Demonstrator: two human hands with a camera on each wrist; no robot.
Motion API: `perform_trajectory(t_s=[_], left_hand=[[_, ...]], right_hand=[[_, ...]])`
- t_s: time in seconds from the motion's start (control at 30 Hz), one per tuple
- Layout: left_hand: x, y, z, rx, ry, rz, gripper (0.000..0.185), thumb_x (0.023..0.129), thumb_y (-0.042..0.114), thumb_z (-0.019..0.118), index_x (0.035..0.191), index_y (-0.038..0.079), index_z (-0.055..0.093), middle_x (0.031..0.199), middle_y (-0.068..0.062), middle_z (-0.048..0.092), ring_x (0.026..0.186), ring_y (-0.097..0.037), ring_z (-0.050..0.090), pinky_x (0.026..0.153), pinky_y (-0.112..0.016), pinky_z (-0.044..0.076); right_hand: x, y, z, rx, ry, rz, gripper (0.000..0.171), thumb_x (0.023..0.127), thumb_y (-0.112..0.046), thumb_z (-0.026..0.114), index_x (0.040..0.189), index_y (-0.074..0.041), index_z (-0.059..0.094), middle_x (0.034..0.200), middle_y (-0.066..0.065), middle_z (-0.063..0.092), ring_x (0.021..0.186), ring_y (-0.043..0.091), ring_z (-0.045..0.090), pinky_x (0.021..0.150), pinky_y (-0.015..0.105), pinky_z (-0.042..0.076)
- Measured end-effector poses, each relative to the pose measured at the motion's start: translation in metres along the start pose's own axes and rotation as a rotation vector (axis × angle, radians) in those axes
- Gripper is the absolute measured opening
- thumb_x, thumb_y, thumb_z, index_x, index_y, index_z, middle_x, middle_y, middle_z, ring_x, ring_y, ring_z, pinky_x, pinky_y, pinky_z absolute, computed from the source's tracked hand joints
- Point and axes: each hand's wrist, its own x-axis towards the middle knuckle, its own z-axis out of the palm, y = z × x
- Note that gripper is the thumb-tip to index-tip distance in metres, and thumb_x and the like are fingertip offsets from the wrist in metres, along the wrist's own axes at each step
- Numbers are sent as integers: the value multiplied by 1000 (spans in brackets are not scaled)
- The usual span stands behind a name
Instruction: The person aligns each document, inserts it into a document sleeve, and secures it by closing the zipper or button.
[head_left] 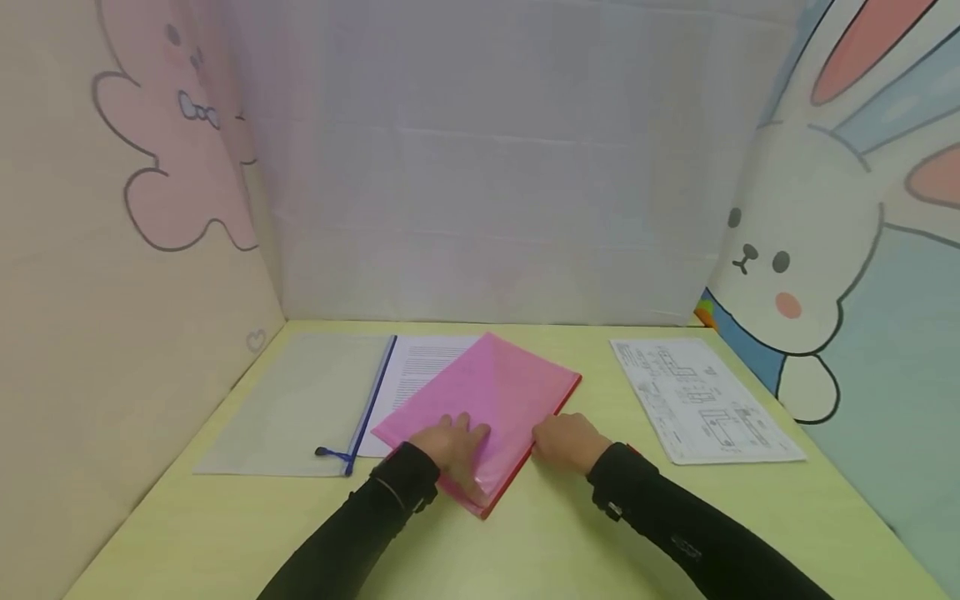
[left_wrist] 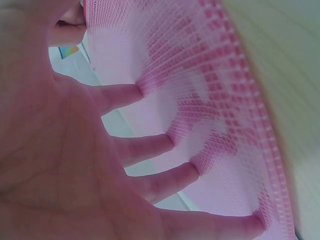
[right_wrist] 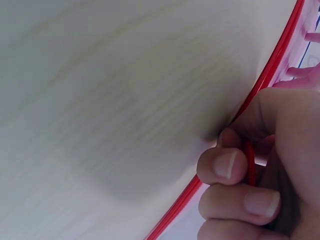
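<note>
Your left hand [head_left: 452, 444] lies flat on the pink mesh pouch [head_left: 491, 400], fingers [left_wrist: 150, 147] straight and spread, tips pressing into the mesh, as the left wrist view shows. Holding nothing, just pressing down. Your right hand [head_left: 567, 442] is at the pouch's right edge; right wrist view shows its fingers [right_wrist: 235, 167] curled round the red zipper edge [right_wrist: 270, 75], pinching it close to the desk [head_left: 570, 542]. Exact spot of the thumb can't be told.

The pouch lies flat on the desk, centre front, turned at an angle, near corner pointing toward you. Red trim runs along its right long side. Its left part overlaps a printed sheet [head_left: 420, 371] of text underneath.

Left of that, touching the sheet, is a clear zip pouch [head_left: 292, 408] with a blue zipper [head_left: 375, 400] along its right side, pull tab [head_left: 330, 453] at the near end. It lies flat.

Well apart to the right, a sheet with line drawings [head_left: 701, 400] lies flat on the desk, near the right wall.

Desk top is pale yellow-green. Both forearms in black sleeves [head_left: 675, 525]. Walls around the desk: pink cartoon figure [head_left: 180, 158] on the left, white rabbit [head_left: 810, 242] on the right, plain pale panel [head_left: 495, 167] behind.
</note>
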Motion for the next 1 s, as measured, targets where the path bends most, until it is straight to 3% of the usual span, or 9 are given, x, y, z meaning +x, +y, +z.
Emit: perform_trajectory(t_s=[0.3, 1.0], left_hand=[[2, 0, 0, -15, -6, 5, 110, 60, 61, 92, 151, 20, 46, 142, -13, 49, 113, -29, 50, 90, -50, 53], [-1, -2, -2, -32, -10, 15, 108, 59, 59, 94, 149, 19, 48, 136, -13, 50, 110, -27, 50, 88, -51, 53]], right_hand=[[3, 7, 1, 25, -20, 35, 20, 97, -19, 64, 81, -7, 61, 69, 3, 49, 62, 20, 46, 62, 37, 41], [12, 17, 1, 31, -51, 74, 18, 97, -21, 64, 84, -8, 64, 71, 4, 51, 64, 22, 48, 64, 37, 42]])
